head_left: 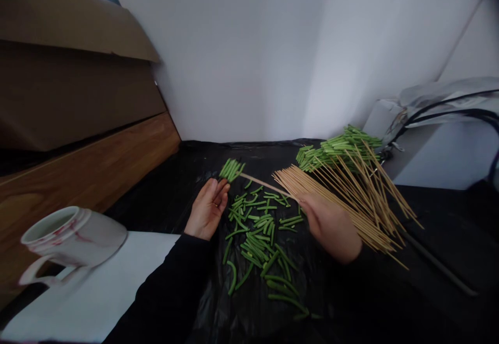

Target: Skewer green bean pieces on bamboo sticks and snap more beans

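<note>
My left hand [207, 209] pinches a tight bundle of cut green beans [231, 170] at its fingertips. The bundle sits on the tip of a bamboo skewer [265, 184], whose other end runs into my right hand [330, 227]. That hand is closed around the skewer, right beside a fanned bunch of bamboo skewers [351, 203]. Between my hands lie scattered cut green beans [257, 235]. Behind the fanned skewers is a heap of green beans [335, 149], apparently threaded on skewers.
Black plastic sheeting [202, 162] covers the work surface. To the left stand a white mug with red marks [66, 237] on a white sheet [97, 294], a wooden panel [86, 162] and cardboard [70, 94]. A white bag with black cables [440, 105] lies at the right.
</note>
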A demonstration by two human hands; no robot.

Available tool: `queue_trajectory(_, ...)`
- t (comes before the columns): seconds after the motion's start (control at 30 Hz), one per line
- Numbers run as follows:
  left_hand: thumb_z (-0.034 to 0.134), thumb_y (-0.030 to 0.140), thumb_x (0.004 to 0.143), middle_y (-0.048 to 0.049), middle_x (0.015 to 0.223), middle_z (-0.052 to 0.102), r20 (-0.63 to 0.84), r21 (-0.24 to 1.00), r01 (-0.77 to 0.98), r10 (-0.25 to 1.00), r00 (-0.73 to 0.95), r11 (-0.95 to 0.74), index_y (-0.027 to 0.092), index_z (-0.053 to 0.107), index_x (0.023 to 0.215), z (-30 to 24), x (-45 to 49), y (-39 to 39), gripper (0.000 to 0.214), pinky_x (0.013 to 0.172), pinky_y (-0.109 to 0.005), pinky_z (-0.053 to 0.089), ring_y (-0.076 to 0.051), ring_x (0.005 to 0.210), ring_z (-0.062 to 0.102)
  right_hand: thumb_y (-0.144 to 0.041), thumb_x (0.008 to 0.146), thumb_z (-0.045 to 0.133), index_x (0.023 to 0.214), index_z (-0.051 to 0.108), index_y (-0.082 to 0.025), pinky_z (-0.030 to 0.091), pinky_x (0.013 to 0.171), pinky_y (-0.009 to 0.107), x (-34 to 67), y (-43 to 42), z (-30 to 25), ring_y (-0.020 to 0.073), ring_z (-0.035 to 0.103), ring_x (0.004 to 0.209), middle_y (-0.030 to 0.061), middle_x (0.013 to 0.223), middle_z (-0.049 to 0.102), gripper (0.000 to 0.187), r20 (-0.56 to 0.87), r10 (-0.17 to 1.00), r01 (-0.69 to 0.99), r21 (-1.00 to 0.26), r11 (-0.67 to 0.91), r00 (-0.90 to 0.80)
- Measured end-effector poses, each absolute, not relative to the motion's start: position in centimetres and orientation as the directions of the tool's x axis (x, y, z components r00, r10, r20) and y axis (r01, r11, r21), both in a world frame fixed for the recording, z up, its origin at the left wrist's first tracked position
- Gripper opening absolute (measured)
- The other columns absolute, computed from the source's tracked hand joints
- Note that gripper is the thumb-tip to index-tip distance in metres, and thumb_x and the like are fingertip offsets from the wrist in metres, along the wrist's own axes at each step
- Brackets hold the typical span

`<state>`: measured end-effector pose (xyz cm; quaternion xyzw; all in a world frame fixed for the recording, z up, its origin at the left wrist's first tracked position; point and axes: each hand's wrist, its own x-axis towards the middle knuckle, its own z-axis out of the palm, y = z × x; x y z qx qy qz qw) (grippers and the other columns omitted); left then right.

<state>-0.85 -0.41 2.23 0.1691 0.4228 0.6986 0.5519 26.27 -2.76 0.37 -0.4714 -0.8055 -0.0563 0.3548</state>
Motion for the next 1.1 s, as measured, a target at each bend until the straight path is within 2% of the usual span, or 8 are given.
queue_trajectory(0.1,0.069,0.014,0.081,-0.0066,0.099,0.071,-0.223,0.788,-0.615,0.935,-0.276,0.007,0.019,0.061,0.101,2.1,-0.6,-0.6,0.022,0.062,-0.018,0.054,-0.012,0.079,0.069,-0.022,0.093,0.040,0.103,0.063,-0.017,0.049,0.074,0.031,28.7,-1.4,1.1,0.0207,0.066,0.081,0.0082,0.092,0.070,0.025,0.660,0.736,0.853,-0.290,0.435,-0.151)
queue_trajectory(0.23,0.062,0.006,0.083,-0.0033,0.085,0.070,-0.252,0.797,-0.601,0.940,-0.232,0.065,0.017,0.062,0.106,2.0,-0.4,-0.8,0.026,0.054,-0.014,0.051,-0.008,0.066,0.066,-0.017,0.087,0.042,0.101,0.063,-0.015,0.048,0.082,0.036,32.3,0.5,1.1,0.0247,0.064,0.091,0.0126,0.098,0.069,0.026,0.699,0.715,0.905,-0.294,0.309,-0.017)
queue_trajectory(0.37,0.057,0.003,0.085,-0.0019,0.079,0.068,-0.282,0.790,-0.604,0.938,-0.203,0.107,0.015,0.064,0.106,2.0,-0.3,-0.8,0.026,0.050,-0.012,0.049,-0.006,0.060,0.063,-0.013,0.082,0.043,0.103,0.065,-0.012,0.048,0.080,0.037,34.7,1.9,0.2,0.0265,0.064,0.087,0.0141,0.095,0.069,0.030,0.652,0.757,0.943,-0.269,0.194,0.030)
queue_trajectory(0.63,0.058,0.003,0.083,-0.0017,0.078,0.067,-0.290,0.791,-0.598,0.941,-0.174,0.133,0.014,0.066,0.105,1.9,-0.3,-0.7,0.026,0.048,-0.012,0.049,-0.006,0.058,0.062,-0.008,0.081,0.044,0.109,0.067,-0.012,0.047,0.075,0.033,36.0,2.9,-0.9,0.0236,0.063,0.084,0.0117,0.089,0.069,0.037,0.647,0.761,0.966,-0.229,0.122,0.057)
queue_trajectory(0.73,0.058,0.003,0.083,-0.0017,0.078,0.067,-0.294,0.791,-0.596,0.941,-0.167,0.141,0.014,0.066,0.104,1.9,-0.3,-0.8,0.025,0.048,-0.012,0.049,-0.005,0.058,0.062,-0.006,0.079,0.043,0.113,0.066,-0.014,0.045,0.070,0.032,36.1,2.8,-1.0,0.0228,0.063,0.082,0.0127,0.092,0.068,0.042,0.576,0.815,0.983,-0.176,0.046,0.065)
queue_trajectory(0.87,0.060,0.004,0.082,-0.0016,0.079,0.067,-0.290,0.790,-0.597,0.942,-0.167,0.138,0.014,0.067,0.102,1.9,-0.3,-0.8,0.024,0.048,-0.012,0.048,-0.005,0.058,0.061,-0.010,0.080,0.046,0.115,0.066,-0.019,0.037,0.059,0.033,35.9,2.2,-1.0,0.0243,0.061,0.073,0.0133,0.088,0.068,0.041,0.489,0.871,0.998,0.004,-0.065,0.055)
queue_trajectory(0.97,0.063,0.005,0.080,-0.0015,0.078,0.067,-0.286,0.795,-0.591,0.944,-0.165,0.137,0.014,0.068,0.099,1.8,-0.3,-0.8,0.023,0.049,-0.012,0.048,-0.005,0.059,0.061,-0.010,0.077,0.048,0.109,0.068,-0.018,0.034,0.058,0.033,35.8,1.9,-0.9,0.0266,0.059,0.074,0.0142,0.082,0.067,0.038,0.496,0.868,0.992,0.101,-0.074,0.015)
queue_trajectory(1.1,0.065,0.006,0.078,-0.0018,0.078,0.067,-0.259,0.820,-0.559,0.951,-0.171,0.123,0.014,0.070,0.095,1.7,-0.2,-0.8,0.020,0.049,-0.012,0.047,-0.005,0.059,0.061,-0.014,0.080,0.049,0.099,0.070,-0.017,0.034,0.063,0.034,35.2,1.5,-0.3,0.0279,0.056,0.081,0.0142,0.084,0.066,0.028,0.551,0.834,0.991,0.106,-0.078,0.007)
